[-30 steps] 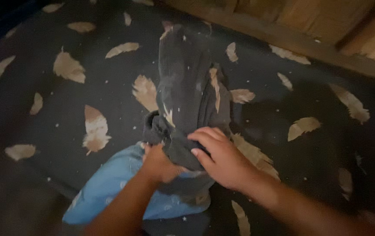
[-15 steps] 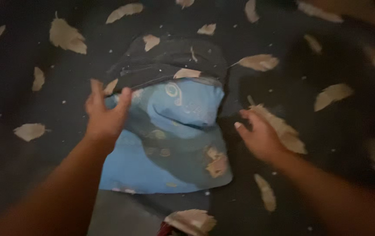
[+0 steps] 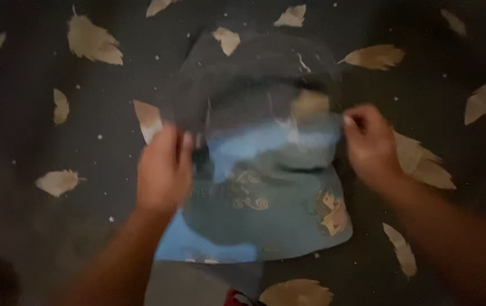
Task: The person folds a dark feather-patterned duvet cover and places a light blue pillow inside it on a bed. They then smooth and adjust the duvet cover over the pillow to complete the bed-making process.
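The left hand and right hand each pinch one side edge of a dark grey fabric cover with a tan feather print. The cover stretches crosswise between both grips, equally near to each, over the far end of a light blue patterned pillow. The pillow lies on a dark feather-print bedsheet.
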